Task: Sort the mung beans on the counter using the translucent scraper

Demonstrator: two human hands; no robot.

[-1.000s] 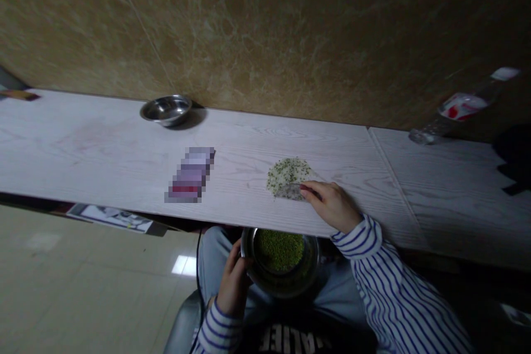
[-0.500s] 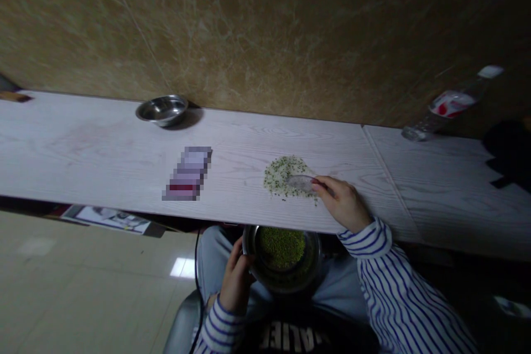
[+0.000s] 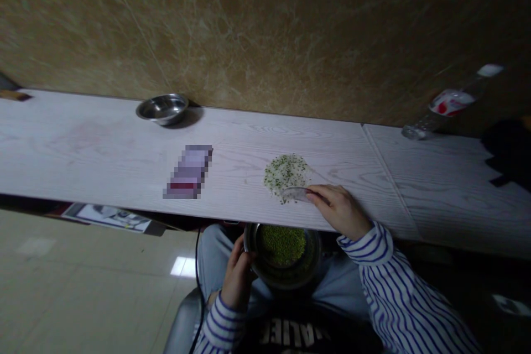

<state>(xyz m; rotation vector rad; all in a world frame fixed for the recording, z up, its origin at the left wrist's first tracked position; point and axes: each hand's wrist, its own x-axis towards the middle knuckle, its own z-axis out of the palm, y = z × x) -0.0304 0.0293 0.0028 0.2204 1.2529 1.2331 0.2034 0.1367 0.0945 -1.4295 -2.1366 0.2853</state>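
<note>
My left hand (image 3: 238,274) is closed on the rim of a metal bowl (image 3: 277,282) in my lap, thumb over the edge. Small green beans, which look like mung beans (image 3: 284,244), fill the bottom of the bowl. Above it on the counter, my right hand (image 3: 339,209) pinches a thin translucent piece (image 3: 295,194) with a curved edge; its exact kind is unclear. That piece touches the near side of a spread pile of white grains mixed with green beans (image 3: 286,171).
A second metal bowl (image 3: 163,109) stands by the wall at the back left. A blurred-out phone-like thing (image 3: 188,172) lies on the white counter (image 3: 95,160). To the right stands a clear bottle (image 3: 450,104), with a dark object (image 3: 508,152) beyond it.
My right hand has shifted slightly right, then back toward the near edge, with the translucent piece moving through the pile. My left hand stays on the bowl. The view has shifted a little.
</note>
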